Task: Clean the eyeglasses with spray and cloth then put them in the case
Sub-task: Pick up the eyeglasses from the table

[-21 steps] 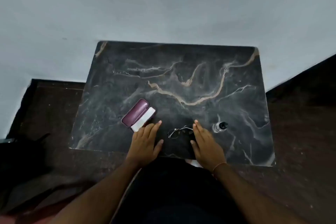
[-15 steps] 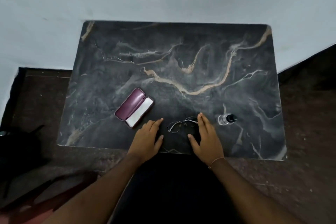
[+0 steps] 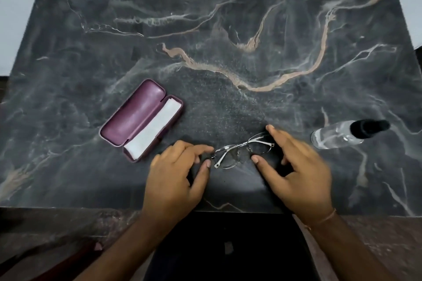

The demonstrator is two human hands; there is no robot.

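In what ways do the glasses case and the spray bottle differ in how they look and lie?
The glasses case is purple and opaque; the spray bottle is clear with a black cap. The case lies open, with a white cloth in one half; the bottle lies on its side, capped. The case is beyond the left hand, the bottle beyond the right hand. Both rest on the dark marble table, and neither hand touches them.

Left hand (image 3: 175,180), right hand (image 3: 299,175) palm-down, fingers spread, unclenched
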